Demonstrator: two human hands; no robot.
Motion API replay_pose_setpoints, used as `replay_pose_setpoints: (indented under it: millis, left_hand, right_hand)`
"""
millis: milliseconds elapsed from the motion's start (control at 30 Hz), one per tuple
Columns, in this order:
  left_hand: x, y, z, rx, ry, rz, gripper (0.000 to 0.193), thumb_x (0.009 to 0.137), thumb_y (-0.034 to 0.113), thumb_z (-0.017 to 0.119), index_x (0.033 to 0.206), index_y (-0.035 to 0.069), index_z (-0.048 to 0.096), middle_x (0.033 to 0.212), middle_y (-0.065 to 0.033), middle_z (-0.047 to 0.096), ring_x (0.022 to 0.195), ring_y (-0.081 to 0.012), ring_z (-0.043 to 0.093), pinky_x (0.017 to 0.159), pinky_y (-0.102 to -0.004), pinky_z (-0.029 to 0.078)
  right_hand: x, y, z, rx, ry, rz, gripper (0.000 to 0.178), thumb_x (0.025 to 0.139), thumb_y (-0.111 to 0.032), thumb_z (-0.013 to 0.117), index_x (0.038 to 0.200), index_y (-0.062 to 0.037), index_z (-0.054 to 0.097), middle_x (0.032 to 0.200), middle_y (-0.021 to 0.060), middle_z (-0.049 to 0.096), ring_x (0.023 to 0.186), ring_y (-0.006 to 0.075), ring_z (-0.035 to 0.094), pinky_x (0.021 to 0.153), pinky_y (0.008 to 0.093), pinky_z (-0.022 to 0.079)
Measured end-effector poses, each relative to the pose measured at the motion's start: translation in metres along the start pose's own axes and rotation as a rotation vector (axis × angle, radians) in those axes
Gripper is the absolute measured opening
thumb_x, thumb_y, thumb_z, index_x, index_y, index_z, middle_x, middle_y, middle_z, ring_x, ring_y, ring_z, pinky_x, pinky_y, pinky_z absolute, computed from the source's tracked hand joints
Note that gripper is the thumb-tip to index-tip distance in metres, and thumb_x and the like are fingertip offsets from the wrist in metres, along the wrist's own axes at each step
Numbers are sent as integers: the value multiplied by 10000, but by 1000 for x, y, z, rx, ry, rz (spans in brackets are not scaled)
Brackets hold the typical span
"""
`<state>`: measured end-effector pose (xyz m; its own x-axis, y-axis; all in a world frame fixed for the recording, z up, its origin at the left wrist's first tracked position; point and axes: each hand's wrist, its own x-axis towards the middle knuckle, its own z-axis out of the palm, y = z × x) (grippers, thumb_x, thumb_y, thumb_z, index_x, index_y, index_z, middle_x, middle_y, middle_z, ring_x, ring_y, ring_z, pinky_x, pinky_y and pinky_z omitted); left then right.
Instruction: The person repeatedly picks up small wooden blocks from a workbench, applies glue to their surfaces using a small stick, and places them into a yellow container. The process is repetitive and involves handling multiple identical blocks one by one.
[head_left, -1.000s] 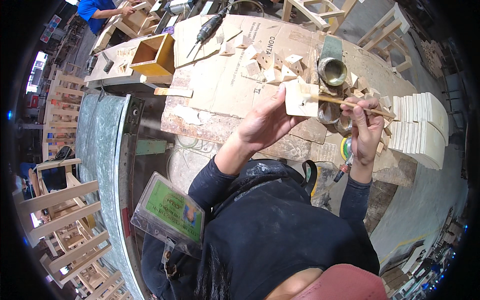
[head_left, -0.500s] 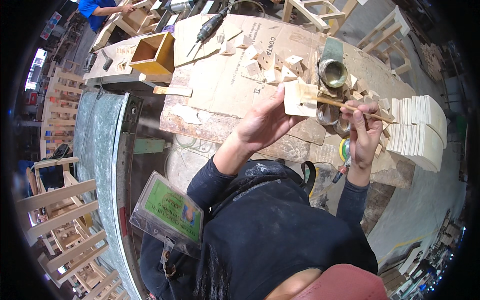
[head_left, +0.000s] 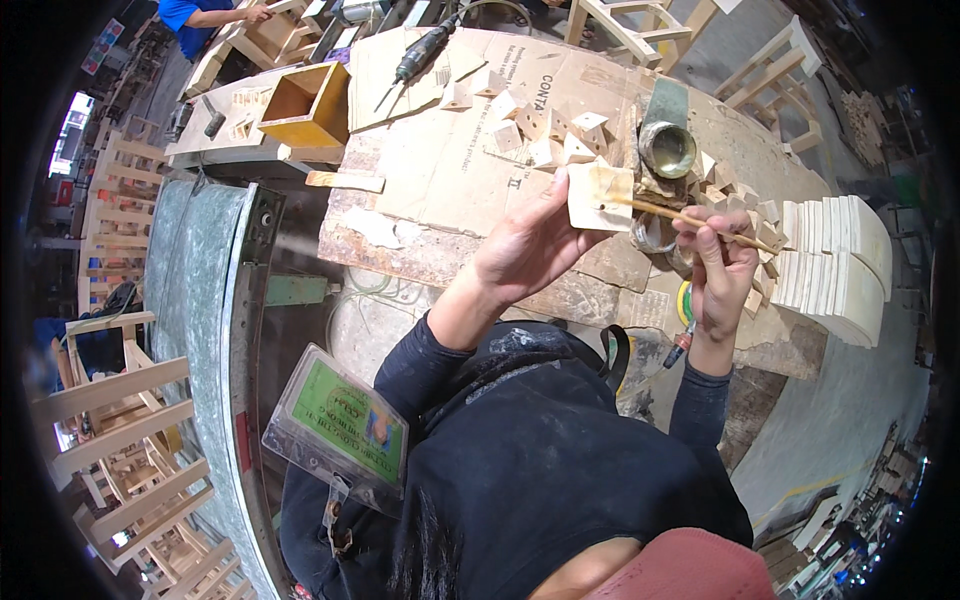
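My left hand (head_left: 535, 235) grips a small, pale wooden piece (head_left: 592, 212) by its left edge, thumb on its face. Pinched in my right hand (head_left: 722, 265) is a thin wooden stick (head_left: 668, 211), whose left end lies against that face. A glossy yellowish patch shows on the piece's upper part. Just behind, an open container (head_left: 668, 148) with a yellowish inside rests tilted on the bench. Several small wooden blocks (head_left: 546, 152) with holes lie on the cardboard beyond my hands. Stacks of pale curved wooden pieces (head_left: 818, 283) stand right of my right hand.
Cardboard (head_left: 430, 170) covers much of the bench. A corded power tool (head_left: 425, 55) lies at the back, near a yellow wooden box (head_left: 318, 105). A green-topped conveyor-like table (head_left: 205, 260) runs along the left. Wooden frames (head_left: 130, 400) stand beyond it; a co-worker's arm (head_left: 225, 17) shows far left.
My right hand has shifted slightly down and left with the stick, whose tip has slid a little left along the wooden piece. My left hand stays nearly in place.
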<state>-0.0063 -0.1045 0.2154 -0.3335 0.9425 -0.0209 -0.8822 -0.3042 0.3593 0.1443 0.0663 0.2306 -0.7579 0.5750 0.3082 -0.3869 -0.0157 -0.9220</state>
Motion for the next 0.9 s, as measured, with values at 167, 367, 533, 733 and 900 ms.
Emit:
replay_pose_setpoints:
  millis: [167,367,533,733,900]
  left_hand:
    - [1,1,2,1,-29,-9,461,1013,322,386,1370,33,342,1331,-131,476,1230,-212,479,1081,-354,376]
    - [-3,10,-2,-43,-8,38,465,1009,333,397,1348,15,382,1326,-134,482,1217,-212,491,1069,-362,392]
    - [-8,33,-23,-144,-76,159,451,992,310,452,1343,30,417,1333,-122,486,1226,-231,478,1061,-385,390]
    - [-43,102,-62,-51,156,450,389,964,281,526,1266,38,494,1255,-107,540,1167,-206,514,1066,-367,396]
    - [-88,193,-134,76,485,722,411,890,278,648,1196,22,550,1159,-128,611,1134,-216,552,1067,-337,386]
  right_hand:
    - [8,1,3,5,77,-1,96,915,-18,571,1004,-46,551,1069,176,647,954,238,657,782,260,542]
    - [11,8,4,-11,47,-20,143,898,49,543,1001,-49,548,1124,199,621,1006,237,636,778,255,547]
    - [23,20,5,12,206,-31,121,922,4,537,1025,-54,561,1163,195,606,1019,237,635,780,250,557]
    - [57,52,41,28,251,135,113,933,-87,574,1035,-41,579,1105,154,644,959,196,661,726,218,563]
    - [90,82,104,-7,181,217,119,918,-84,597,1019,-25,573,1056,139,656,927,178,668,715,201,565]
